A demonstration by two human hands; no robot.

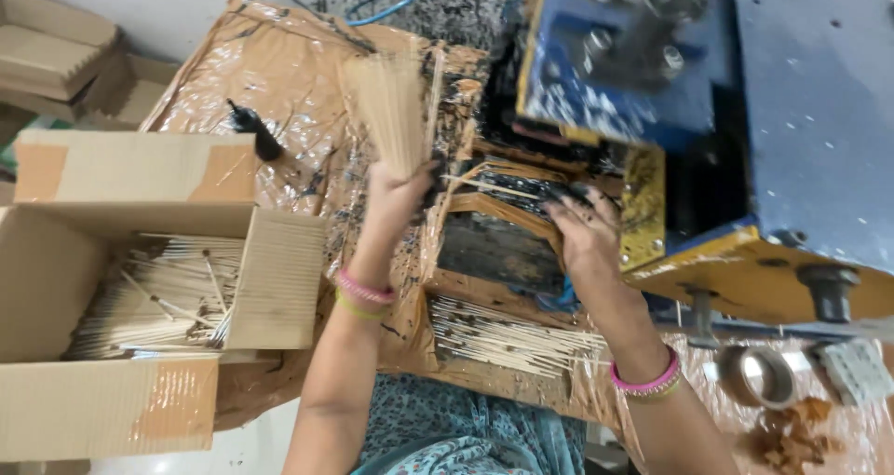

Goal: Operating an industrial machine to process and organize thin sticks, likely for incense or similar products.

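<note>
My left hand [396, 194] holds a fanned bundle of thin bamboo sticks [391, 107] upright over the plastic-covered bench. My right hand [582, 231], blackened at the fingertips, pinches a single stick [484, 186] that lies across the black-stained feed tray [503, 210] of the blue machine [708, 84]. Several coated sticks [507, 340] lie in a row on the plastic just below my hands. Both wrists wear pink and yellow bangles.
An open cardboard box [56, 270] at left holds many bare sticks [163, 293]. A small black bottle [256, 132] lies on the brown plastic sheet [279, 65]. A tape roll [756, 374] and brown crumbs [792, 438] sit at lower right. Flat cartons [56, 47] are stacked at far left.
</note>
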